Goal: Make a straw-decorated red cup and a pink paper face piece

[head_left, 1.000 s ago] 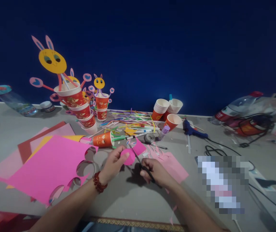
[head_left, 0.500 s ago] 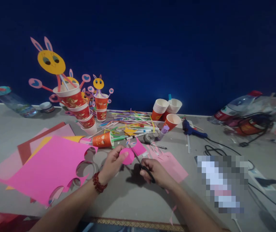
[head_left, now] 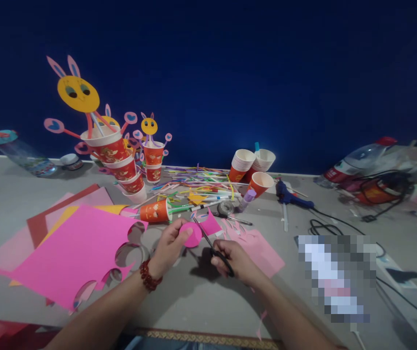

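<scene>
Between the thumb and fingers of my left hand (head_left: pixel 170 244) is a bright pink paper piece (head_left: pixel 193 236) with a rounded outline. My right hand (head_left: pixel 228 257) grips black-handled scissors (head_left: pixel 208 239), whose blades lie along the right edge of the rounded piece. Just right of the blades is a bright pink scrap (head_left: pixel 211 224); whether it still joins the rounded piece I cannot tell. To the left lies a big bright pink sheet (head_left: pixel 72 253) with round bites cut from its edge. A light pink sheet (head_left: pixel 263 250) with cut strips rests beyond my right hand.
Decorated cup figures (head_left: pixel 108 148) stand at the back left. Several coloured sticks (head_left: pixel 201 180) spread along the back, near paper cups (head_left: pixel 260 183). A blue glue gun (head_left: pixel 294 198) trails a cable on the right. A soda bottle (head_left: pixel 357 160) leans at the far right.
Almost nothing differs. The bright pink scrap beside the scissors has shifted slightly; both hands stay in nearly the same place.
</scene>
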### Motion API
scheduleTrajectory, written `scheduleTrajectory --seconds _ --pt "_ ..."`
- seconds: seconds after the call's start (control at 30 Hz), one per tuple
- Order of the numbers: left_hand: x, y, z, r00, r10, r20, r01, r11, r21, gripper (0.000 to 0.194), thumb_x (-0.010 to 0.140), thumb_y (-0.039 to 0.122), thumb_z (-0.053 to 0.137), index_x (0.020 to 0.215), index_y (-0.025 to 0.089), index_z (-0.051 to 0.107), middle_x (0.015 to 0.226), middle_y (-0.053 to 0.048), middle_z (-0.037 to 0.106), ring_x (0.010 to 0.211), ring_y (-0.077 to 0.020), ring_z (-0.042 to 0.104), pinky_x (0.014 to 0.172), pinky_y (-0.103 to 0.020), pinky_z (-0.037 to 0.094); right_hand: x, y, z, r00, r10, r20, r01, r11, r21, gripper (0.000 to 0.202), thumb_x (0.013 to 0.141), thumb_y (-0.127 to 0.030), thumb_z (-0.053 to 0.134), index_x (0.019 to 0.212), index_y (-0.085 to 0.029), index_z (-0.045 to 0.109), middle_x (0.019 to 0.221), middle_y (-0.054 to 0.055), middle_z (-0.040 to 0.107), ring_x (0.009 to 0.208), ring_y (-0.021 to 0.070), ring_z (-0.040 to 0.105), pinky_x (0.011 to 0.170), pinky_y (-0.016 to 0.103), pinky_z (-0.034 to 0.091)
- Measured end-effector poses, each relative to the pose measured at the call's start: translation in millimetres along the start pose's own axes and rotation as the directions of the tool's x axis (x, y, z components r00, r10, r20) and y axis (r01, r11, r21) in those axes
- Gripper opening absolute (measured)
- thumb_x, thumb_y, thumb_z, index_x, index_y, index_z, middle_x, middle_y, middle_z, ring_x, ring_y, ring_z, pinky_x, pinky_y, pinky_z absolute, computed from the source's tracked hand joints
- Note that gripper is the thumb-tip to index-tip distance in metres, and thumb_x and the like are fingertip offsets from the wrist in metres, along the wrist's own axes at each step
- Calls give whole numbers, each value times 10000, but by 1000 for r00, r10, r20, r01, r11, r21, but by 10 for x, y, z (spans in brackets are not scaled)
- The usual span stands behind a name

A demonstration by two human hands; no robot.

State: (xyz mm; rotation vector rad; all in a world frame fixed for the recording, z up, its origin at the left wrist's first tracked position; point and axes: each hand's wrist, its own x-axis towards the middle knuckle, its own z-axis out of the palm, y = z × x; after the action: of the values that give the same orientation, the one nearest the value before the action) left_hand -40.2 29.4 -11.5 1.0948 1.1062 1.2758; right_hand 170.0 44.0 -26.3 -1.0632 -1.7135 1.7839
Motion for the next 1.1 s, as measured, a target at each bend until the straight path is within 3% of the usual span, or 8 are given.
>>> scheduleTrajectory --seconds 0.23,0.67,1.1 --pt "8 29 21 999 -7 -35 6 999 -45 353 863 504 675 779 193 531 672 37 540 597 -108 470 584 -224 399 -8 -4 8 1000 12 4 -12 1000 1 639 701 -796 682 644 -229 392 434 -79 463 397 70 364 419 230 214" --pt "-14 -23 -13 996 78 49 -85 985 149 330 948 442 571 752 186 504 682 38 469 627 -111 397 590 -223 347 18 1 34 999 31 12 -32 997 73 646 663 -756 743 666 -235 361 449 -77 511 416 78 436 432 211 239" --pt "-8 35 8 999 16 34 -19 997 70 336 899 480 614 760 186 530 656 26 559 590 -112 479 577 -226 382 9 51 15 1000 8 8 -9 999 36 607 734 -753 690 665 -226 396 431 -82 481 402 75 394 430 211 226"
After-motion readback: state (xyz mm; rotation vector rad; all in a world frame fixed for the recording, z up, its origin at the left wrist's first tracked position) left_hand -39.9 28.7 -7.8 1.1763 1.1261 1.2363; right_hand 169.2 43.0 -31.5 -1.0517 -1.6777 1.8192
